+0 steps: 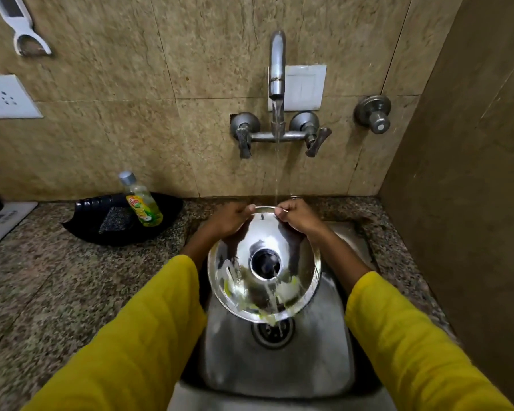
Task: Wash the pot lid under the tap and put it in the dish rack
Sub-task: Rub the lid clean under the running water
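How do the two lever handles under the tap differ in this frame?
The left handle hangs nearly straight down; the right handle is swung outward at a slant. The left handle looks narrower and darker, the right one broader. Both are dull grey metal, joined by one crossbar, with water running from the tap.

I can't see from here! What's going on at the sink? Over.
Left hand and right hand both gripping the lid at its far rim. Lid tilted over the sink, tap water running down it. Nothing in the way.
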